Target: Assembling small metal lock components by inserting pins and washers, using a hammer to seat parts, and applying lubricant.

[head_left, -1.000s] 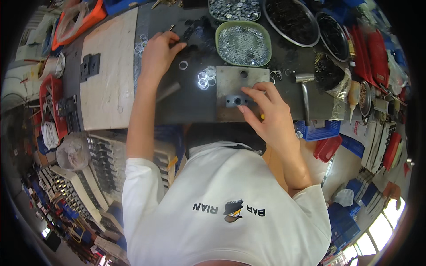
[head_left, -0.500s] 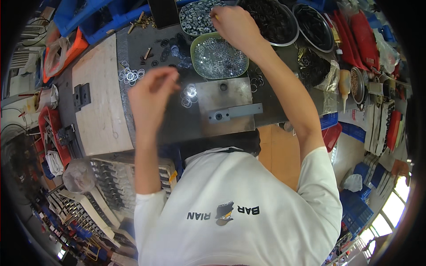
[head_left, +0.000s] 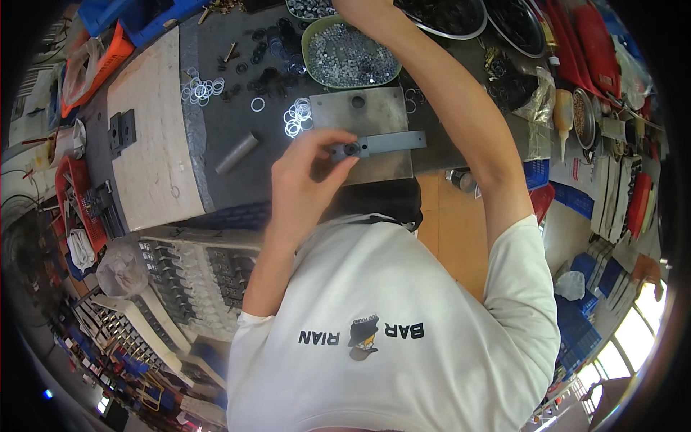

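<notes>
My left hand (head_left: 302, 173) is at the left end of a flat grey metal bar (head_left: 396, 142). Its thumb and forefinger close around a small dark washer (head_left: 351, 149) there. The bar lies across a square metal plate (head_left: 337, 109) near the bench's front edge. My right hand (head_left: 363, 10) reaches away at the top edge, its fingers cut off by the frame. It is over the far side of a green tub (head_left: 308, 66) of small shiny metal parts, near another tub (head_left: 309, 9) of metal nuts.
Pale rings (head_left: 297, 117) lie left of the plate, more rings (head_left: 203, 89) farther left. A metal cylinder (head_left: 237, 153) rests on the bench. Dark washers are scattered behind. Metal bowls (head_left: 450, 34) of black parts and a glue bottle (head_left: 563, 119) stand right.
My left hand has come down and right, from above the bench to the bar's left end. My right hand is now partly out of frame. The whole bench sits higher in view.
</notes>
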`<action>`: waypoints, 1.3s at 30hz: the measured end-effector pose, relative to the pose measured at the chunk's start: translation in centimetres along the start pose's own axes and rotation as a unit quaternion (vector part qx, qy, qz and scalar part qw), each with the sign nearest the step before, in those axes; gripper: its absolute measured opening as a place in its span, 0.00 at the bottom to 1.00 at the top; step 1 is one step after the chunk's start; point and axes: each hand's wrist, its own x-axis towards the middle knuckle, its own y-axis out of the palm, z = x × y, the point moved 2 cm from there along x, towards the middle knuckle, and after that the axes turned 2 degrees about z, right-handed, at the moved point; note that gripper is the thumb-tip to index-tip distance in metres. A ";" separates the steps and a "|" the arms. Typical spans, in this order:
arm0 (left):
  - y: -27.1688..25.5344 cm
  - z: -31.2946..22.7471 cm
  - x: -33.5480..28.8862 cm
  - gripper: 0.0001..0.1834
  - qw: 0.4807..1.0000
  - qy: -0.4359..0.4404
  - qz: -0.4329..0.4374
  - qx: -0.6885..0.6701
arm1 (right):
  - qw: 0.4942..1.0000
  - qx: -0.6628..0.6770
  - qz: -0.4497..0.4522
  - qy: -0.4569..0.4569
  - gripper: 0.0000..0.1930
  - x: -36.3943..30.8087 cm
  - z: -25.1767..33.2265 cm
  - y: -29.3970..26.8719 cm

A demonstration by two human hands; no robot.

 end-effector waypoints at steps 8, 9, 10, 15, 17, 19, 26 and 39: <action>-0.3 0.0 -0.5 0.19 0.999 -0.008 -0.006 0.031 | 0.976 0.208 0.021 0.061 0.12 -3.4 1.5 -8.6; -0.2 0.2 -0.5 0.19 0.999 0.010 -0.010 0.035 | 0.959 0.257 0.083 0.086 0.11 -4.7 1.2 -9.4; -0.2 0.4 -0.5 0.21 0.999 0.013 -0.008 0.037 | 0.915 0.356 0.131 0.141 0.11 -6.2 2.4 -11.6; -0.5 -0.2 -0.7 0.29 0.997 0.001 0.036 0.069 | 0.800 0.473 0.230 0.289 0.13 -15.3 5.0 -15.3; -0.1 0.9 -0.8 0.30 0.998 -0.019 0.044 0.050 | 0.766 0.504 0.242 0.317 0.12 -18.3 5.6 -15.5; 0.2 1.4 -1.0 0.31 0.997 -0.045 0.061 0.028 | 0.731 0.534 0.236 0.352 0.11 -20.1 6.0 -16.0; 0.1 1.9 -0.3 0.34 0.997 -0.050 0.050 0.009 | 0.854 0.461 0.142 0.193 0.07 -19.8 8.0 -18.1; 0.4 2.6 -0.6 0.38 0.995 -0.081 0.044 -0.031 | 0.937 0.326 0.128 -0.007 0.07 -20.6 9.6 -16.9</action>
